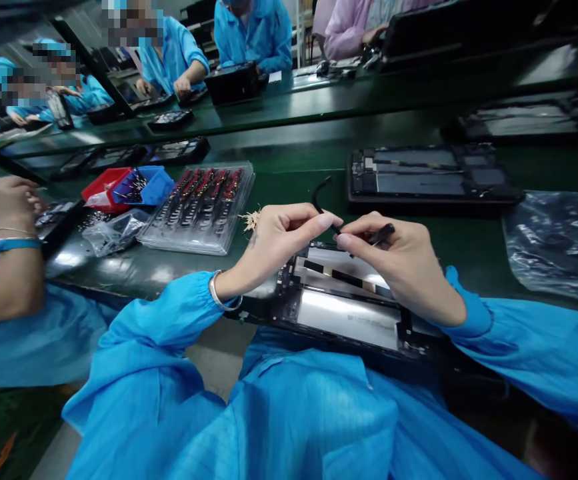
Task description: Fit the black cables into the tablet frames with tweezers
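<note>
Pinched fingertips of left hand (279, 237) and right hand (399, 257) close on a thin black strip (321, 193) at frame centre; open tablet (341, 313) lies just below.

glossy green bench (289, 167), clear plastic tray (199, 203), crinkly plastic bag (559, 243)

An electronics assembly line in a factory is shown. A long dark green worktop (289, 173) is shared by several seated people in blue smocks (173, 57), each bent over a device. Opened tablet-like devices (431, 175) are laid out along it, and small parts are kept in a clear plastic tray (199, 203) and in red and blue bins (129, 187).
</note>
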A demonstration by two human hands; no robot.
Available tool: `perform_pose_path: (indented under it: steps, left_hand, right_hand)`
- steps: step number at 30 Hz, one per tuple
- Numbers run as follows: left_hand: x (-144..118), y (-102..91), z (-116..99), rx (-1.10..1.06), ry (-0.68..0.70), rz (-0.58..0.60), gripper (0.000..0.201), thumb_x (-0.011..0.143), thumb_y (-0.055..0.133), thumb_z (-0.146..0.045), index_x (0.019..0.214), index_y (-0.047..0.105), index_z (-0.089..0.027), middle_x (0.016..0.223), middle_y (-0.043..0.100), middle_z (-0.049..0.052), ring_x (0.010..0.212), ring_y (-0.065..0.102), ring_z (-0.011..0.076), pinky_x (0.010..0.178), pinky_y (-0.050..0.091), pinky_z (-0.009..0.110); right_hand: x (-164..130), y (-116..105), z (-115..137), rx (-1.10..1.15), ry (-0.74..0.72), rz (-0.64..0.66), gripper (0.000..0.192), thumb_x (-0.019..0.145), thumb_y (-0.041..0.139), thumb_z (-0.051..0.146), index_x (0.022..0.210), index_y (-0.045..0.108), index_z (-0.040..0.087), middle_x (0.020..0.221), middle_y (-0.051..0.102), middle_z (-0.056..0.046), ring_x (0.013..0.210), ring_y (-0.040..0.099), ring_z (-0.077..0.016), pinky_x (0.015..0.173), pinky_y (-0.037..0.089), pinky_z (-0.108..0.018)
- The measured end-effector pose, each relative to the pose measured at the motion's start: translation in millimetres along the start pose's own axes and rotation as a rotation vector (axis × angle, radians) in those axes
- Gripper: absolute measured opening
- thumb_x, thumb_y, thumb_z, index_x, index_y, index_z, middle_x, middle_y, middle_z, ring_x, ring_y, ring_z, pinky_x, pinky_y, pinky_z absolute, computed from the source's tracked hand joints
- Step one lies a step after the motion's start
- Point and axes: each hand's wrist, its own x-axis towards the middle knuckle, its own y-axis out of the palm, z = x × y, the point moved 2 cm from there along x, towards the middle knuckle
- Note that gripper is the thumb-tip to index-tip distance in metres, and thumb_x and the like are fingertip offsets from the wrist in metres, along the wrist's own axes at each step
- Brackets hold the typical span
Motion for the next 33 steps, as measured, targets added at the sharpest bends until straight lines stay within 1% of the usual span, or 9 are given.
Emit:
perform_pose_path:
  steps: [3, 5, 8, 11, 15, 18, 24, 29, 33]
  left_hand:
    - [-4.6, 0.1, 3.2, 0.073, 0.039, 0.035, 0.036, 0.105, 0.061, -0.048, 0.110, 0.081, -0.019, 0.056, 0.042, -0.005, 0.052, 0.034, 0.0079, 0.051, 0.024, 0.025]
    - [-7.4, -1.8, 6.1, 0.222, 0.080, 0.105, 0.038, 0.108, 0.055, -0.047, 0.117, 0.080, -0.019, 0.058, 0.051, -0.004, 0.054, 0.041, 0.0087, 0.053, 0.029, 0.025]
    - [-8.0, -5.9, 13.9, 0.425, 0.072, 0.237, 0.041, 0.109, 0.052, -0.046, 0.126, 0.077, -0.019, 0.081, 0.074, 0.001, 0.060, 0.053, 0.0089, 0.057, 0.035, 0.023]
    - [-3.7, -8.5, 23.7, 0.486, 0.036, 0.330, 0.043, 0.110, 0.051, -0.046, 0.135, 0.072, -0.020, 0.097, 0.080, 0.002, 0.065, 0.062, 0.0094, 0.058, 0.039, 0.022]
    - [5.6, -5.9, 33.9, 0.502, 0.028, 0.417, 0.043, 0.110, 0.050, -0.044, 0.137, 0.070, -0.018, 0.086, 0.079, 0.000, 0.070, 0.069, 0.0118, 0.059, 0.041, 0.021]
    - [11.4, 0.1, 39.6, 0.473, 0.075, 0.486, 0.037, 0.111, 0.050, -0.037, 0.133, 0.071, -0.018, 0.100, 0.081, 0.002, 0.080, 0.073, 0.0127, 0.065, 0.046, 0.021]
    - [15.6, 14.4, 53.1, 0.458, 0.348, 0.500, 0.029, 0.111, 0.049, -0.030, 0.114, 0.074, -0.016, 0.106, 0.077, 0.007, 0.097, 0.069, 0.0174, 0.083, 0.053, 0.028]
    - [14.8, 19.4, 62.0, 0.397, 0.403, 0.553, 0.025, 0.111, 0.046, -0.026, 0.120, 0.066, -0.015, 0.135, 0.067, 0.014, 0.125, 0.062, 0.0203, 0.103, 0.053, 0.034]
    - [12.8, 19.7, 62.9, 0.388, 0.398, 0.615, 0.024, 0.112, 0.044, -0.025, 0.122, 0.061, -0.013, 0.143, 0.062, 0.017, 0.131, 0.061, 0.0226, 0.108, 0.054, 0.038]
  right_hand:
    - [-3.0, -4.5, 3.5, -0.030, -0.057, -0.033, 0.010, 0.092, 0.078, 0.031, 0.084, 0.076, 0.024, 0.079, 0.069, 0.000, 0.076, 0.060, -0.0176, 0.068, 0.043, -0.033]
    - [-4.6, -12.2, 5.3, -0.089, -0.080, 0.006, 0.013, 0.094, 0.075, 0.031, 0.083, 0.074, 0.025, 0.081, 0.070, 0.000, 0.079, 0.061, -0.0188, 0.070, 0.044, -0.034]
    - [-7.8, -31.6, 4.7, -0.233, -0.073, 0.103, 0.017, 0.097, 0.070, 0.033, 0.082, 0.071, 0.025, 0.082, 0.070, -0.001, 0.080, 0.060, -0.0202, 0.071, 0.043, -0.036]
    - [-13.0, -53.7, -1.8, -0.360, -0.012, 0.245, 0.020, 0.097, 0.068, 0.038, 0.080, 0.069, 0.026, 0.080, 0.069, -0.001, 0.079, 0.058, -0.0223, 0.069, 0.042, -0.037]
    - [-19.8, -76.4, -16.5, -0.393, 0.123, 0.403, 0.025, 0.097, 0.066, 0.047, 0.080, 0.070, 0.029, 0.082, 0.071, -0.003, 0.080, 0.059, -0.0256, 0.067, 0.042, -0.038]
    - [-21.0, -86.7, -26.4, -0.405, 0.208, 0.445, 0.034, 0.096, 0.066, 0.058, 0.080, 0.072, 0.029, 0.082, 0.071, -0.003, 0.078, 0.060, -0.0252, 0.066, 0.043, -0.038]
    - [-16.8, -92.9, -37.5, -0.459, 0.334, 0.453, 0.051, 0.089, 0.064, 0.077, 0.078, 0.075, 0.028, 0.081, 0.070, -0.005, 0.068, 0.062, -0.0243, 0.063, 0.043, -0.038]
    - [-13.3, -88.6, -40.6, -0.486, 0.351, 0.449, 0.046, 0.088, 0.066, 0.071, 0.075, 0.074, 0.027, 0.078, 0.070, -0.006, 0.067, 0.062, -0.0241, 0.062, 0.041, -0.038]
    - [-12.1, -87.5, -41.0, -0.494, 0.333, 0.452, 0.037, 0.088, 0.068, 0.062, 0.075, 0.075, 0.027, 0.075, 0.070, -0.005, 0.064, 0.060, -0.0228, 0.060, 0.040, -0.037]
